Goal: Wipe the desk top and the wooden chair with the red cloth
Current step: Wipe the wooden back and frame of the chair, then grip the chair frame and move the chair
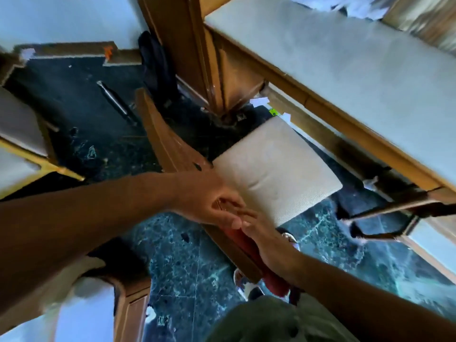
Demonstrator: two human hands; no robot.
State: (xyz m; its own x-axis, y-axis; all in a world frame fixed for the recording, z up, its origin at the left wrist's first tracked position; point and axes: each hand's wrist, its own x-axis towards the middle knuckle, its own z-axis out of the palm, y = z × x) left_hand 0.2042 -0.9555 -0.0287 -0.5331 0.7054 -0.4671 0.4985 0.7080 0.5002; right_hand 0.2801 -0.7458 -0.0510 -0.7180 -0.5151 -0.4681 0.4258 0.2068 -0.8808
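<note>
Fingers (249, 224) of the right hand (265, 243): held together and laid flat along the red cloth (249, 253), pressing it on the chair's wooden back rail; whether the thumb closes round the cloth cannot be told. Fingers of the left hand (209, 198): loosely together, curled down over the same rail at the seat's edge, tips touching the right fingertips.

Desk (345, 70): pale top with wooden edging, running from 12 to 3 o'clock; white papers blurred at its far end.

Floor (187, 267): dark green marbled stone, centre to 6 o'clock.

Wooden chair (170, 144): centre of view, curved brown back rail running from 11 towards 6 o'clock, beige cushioned seat (276, 169) tucked partly under the desk.

Trousers (271, 322): grey-green, at 6 o'clock, below the right forearm.

Red cloth: bunched lengthwise along the lower rail, under the right palm, its end hanging near 6 o'clock.

Metal rod (116, 102): lying on the floor at 10 o'clock, well apart from the chair.
</note>
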